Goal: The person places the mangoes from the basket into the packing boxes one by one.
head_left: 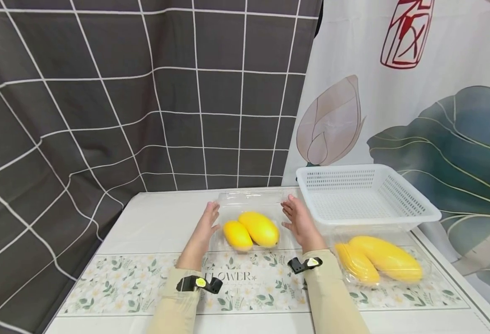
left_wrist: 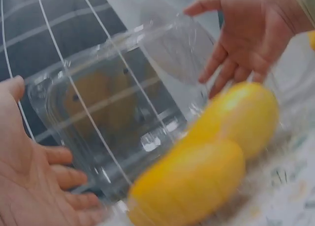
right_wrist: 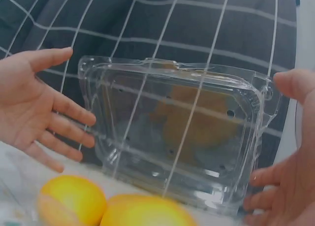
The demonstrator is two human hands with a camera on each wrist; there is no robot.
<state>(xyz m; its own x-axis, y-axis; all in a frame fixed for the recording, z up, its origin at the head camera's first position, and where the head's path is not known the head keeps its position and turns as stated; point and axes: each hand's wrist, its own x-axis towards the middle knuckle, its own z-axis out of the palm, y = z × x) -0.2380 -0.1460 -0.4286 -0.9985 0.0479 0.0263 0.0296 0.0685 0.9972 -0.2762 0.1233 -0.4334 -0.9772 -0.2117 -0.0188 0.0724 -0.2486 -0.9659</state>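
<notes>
Two yellow mangoes (head_left: pixel 259 229) lie side by side in a clear plastic clamshell box in the middle of the table. The box's lid (right_wrist: pixel 142 98) stands raised at the back, with a yellow reflection in it. My left hand (head_left: pixel 206 221) is at the box's left side, fingers spread and palm turned inward. Opposite it, my right hand (head_left: pixel 302 222) is at the right side, also with fingers extended, fingertips close to the lid's edge in the right wrist view. Neither hand grips anything.
At the right, another clear box with two mangoes (head_left: pixel 384 259) sits in front of a white perforated basket (head_left: pixel 412 208). A floral band (head_left: pixel 124 278) crosses the white table. A dark grid-patterned curtain (head_left: pixel 220 116) hangs behind.
</notes>
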